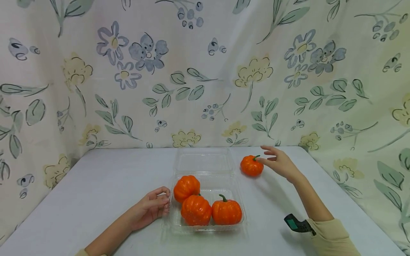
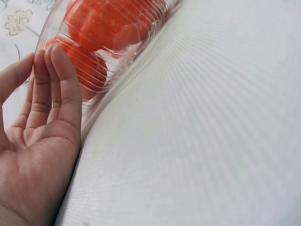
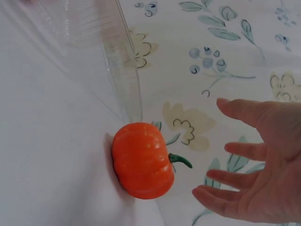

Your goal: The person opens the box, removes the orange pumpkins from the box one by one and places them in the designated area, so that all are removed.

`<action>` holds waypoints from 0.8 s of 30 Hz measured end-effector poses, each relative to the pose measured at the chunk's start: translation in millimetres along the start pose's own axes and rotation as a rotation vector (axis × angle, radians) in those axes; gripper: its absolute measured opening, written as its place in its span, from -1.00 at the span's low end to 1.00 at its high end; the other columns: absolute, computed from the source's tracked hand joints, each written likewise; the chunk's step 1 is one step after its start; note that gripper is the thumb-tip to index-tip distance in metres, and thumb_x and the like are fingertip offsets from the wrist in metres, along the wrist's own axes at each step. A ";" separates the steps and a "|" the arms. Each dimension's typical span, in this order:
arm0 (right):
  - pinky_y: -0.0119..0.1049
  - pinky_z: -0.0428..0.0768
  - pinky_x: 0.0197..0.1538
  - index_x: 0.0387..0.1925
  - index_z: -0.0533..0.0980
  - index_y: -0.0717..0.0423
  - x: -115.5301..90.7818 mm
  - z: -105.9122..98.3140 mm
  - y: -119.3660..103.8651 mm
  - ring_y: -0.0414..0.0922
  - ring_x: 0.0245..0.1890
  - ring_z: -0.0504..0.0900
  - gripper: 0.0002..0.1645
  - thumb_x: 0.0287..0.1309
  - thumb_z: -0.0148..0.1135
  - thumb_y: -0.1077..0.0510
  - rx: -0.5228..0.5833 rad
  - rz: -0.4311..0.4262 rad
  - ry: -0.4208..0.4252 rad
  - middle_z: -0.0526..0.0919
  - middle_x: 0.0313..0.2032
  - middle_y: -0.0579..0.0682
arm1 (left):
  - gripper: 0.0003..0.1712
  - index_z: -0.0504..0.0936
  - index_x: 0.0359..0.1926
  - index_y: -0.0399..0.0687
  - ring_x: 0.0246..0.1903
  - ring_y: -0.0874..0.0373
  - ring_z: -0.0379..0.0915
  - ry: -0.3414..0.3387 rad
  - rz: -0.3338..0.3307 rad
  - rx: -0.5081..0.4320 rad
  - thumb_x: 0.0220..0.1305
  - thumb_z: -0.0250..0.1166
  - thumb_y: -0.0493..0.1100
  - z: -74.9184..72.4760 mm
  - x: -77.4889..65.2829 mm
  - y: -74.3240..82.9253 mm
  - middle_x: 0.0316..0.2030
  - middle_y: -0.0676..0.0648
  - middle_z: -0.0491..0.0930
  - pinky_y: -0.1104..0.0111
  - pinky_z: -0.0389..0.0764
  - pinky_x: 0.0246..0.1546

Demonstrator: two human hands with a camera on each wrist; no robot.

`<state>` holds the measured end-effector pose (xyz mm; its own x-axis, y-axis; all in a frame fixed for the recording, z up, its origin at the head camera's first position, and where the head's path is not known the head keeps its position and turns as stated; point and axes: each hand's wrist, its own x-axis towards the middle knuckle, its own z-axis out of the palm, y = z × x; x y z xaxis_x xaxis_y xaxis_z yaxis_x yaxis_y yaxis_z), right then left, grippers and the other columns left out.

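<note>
A clear plastic clamshell box (image 1: 206,227) lies with its lid (image 1: 205,161) folded back. Inside are three small orange pumpkins with green stems: one at the back left (image 1: 187,188), one at the front left (image 1: 196,210) and one at the front right (image 1: 226,212). My left hand (image 1: 150,208) is at the box's left side, its fingers gently bent and the fingertips right at the rim. A fourth pumpkin (image 3: 143,161) sits on the table, right of the lid. Above it hovers my right hand (image 3: 263,162), fingers spread, with a gap to the stem in the right wrist view.
A white-covered table (image 1: 105,199) carries the box and the loose pumpkin. Behind it and along both sides hangs a floral curtain (image 1: 205,89). A dark device with a greenish screen (image 1: 298,224) is at the right sleeve.
</note>
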<state>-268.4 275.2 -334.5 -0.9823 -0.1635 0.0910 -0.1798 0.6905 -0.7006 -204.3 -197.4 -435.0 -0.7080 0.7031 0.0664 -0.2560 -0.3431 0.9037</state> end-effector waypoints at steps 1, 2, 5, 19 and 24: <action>0.26 0.58 0.25 0.56 0.22 0.26 -0.4 0.2 -2.2 0.45 0.34 0.46 -0.15 0.47 0.28 -0.07 0.000 -0.002 -0.001 0.35 0.42 0.50 | -0.75 0.44 0.02 0.02 -0.26 0.27 0.57 0.000 0.001 -0.001 0.64 -0.11 -0.36 0.0 -0.2 0.2 -0.25 0.13 0.63 0.46 0.63 -0.09; 0.26 0.59 0.24 0.55 0.22 0.25 -1.2 0.3 -4.3 0.45 0.33 0.46 -0.15 0.47 0.28 -0.07 -0.003 -0.004 -0.003 0.36 0.42 0.50 | -0.75 0.45 0.02 0.03 -0.26 0.27 0.57 -0.001 0.001 0.000 0.64 -0.11 -0.36 0.1 -0.3 0.4 -0.25 0.13 0.63 0.46 0.62 -0.09; 0.25 0.61 0.22 0.54 0.24 0.25 -3.7 1.1 -10.0 0.44 0.33 0.47 -0.16 0.46 0.28 -0.07 -0.006 -0.011 -0.003 0.37 0.41 0.50 | -0.75 0.45 0.02 0.03 -0.25 0.28 0.57 -0.001 0.001 0.002 0.64 -0.10 -0.36 0.4 -0.4 1.0 -0.24 0.13 0.63 0.45 0.62 -0.08; 0.18 0.68 0.14 0.50 0.33 0.23 -14.0 5.5 -31.3 0.38 0.26 0.56 -0.27 0.45 0.31 0.05 0.024 -0.132 -0.022 0.48 0.35 0.43 | -0.73 0.45 0.03 0.04 -0.25 0.28 0.58 0.013 0.004 0.019 0.64 -0.11 -0.37 -2.2 0.1 -2.0 -0.23 0.13 0.63 0.45 0.63 -0.09; 0.17 0.68 0.15 0.48 0.36 0.22 -19.7 8.1 -39.1 0.38 0.27 0.55 -0.29 0.45 0.32 0.06 0.036 -0.145 -0.043 0.51 0.33 0.41 | -0.75 0.45 0.02 0.04 -0.25 0.28 0.57 0.016 -0.002 0.011 0.64 -0.09 -0.36 -0.3 0.5 -1.1 -0.24 0.13 0.63 0.45 0.63 -0.09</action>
<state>-241.6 245.7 -314.7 -0.9429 -0.2905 0.1629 -0.3168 0.6318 -0.7074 -204.5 -196.9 -436.1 -0.7179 0.6937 0.0581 -0.2502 -0.3350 0.9084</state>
